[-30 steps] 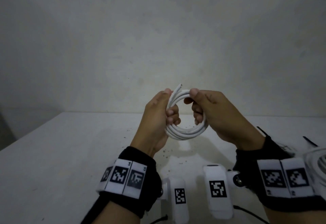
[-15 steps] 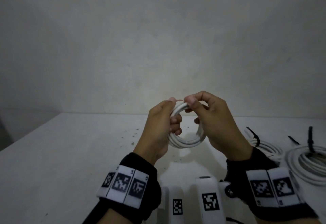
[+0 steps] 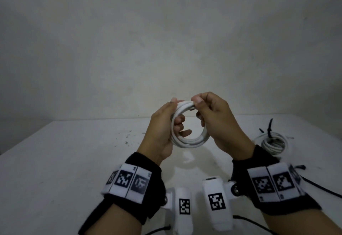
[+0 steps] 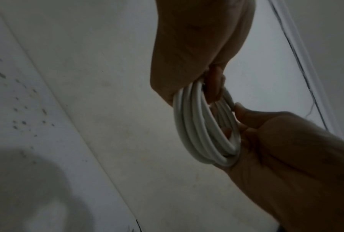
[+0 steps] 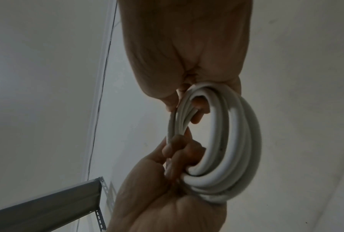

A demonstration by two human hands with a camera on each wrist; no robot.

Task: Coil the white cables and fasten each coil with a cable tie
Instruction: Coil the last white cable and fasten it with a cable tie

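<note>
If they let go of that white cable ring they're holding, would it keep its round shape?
Probably not. The coiled white cable carries no tie, and both the left hand and right hand grip its loops, so it looks springy. The tied white coil on the table keeps its shape.

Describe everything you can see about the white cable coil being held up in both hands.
The cable coil is a smooth white round cord, plastic-looking, wound into several loops that form a small ring. It is held upright above the table, touching nothing but the hands. The left hand grips its left side with fingers through the ring; the right hand pinches the top. No tie is visible on it.
</note>
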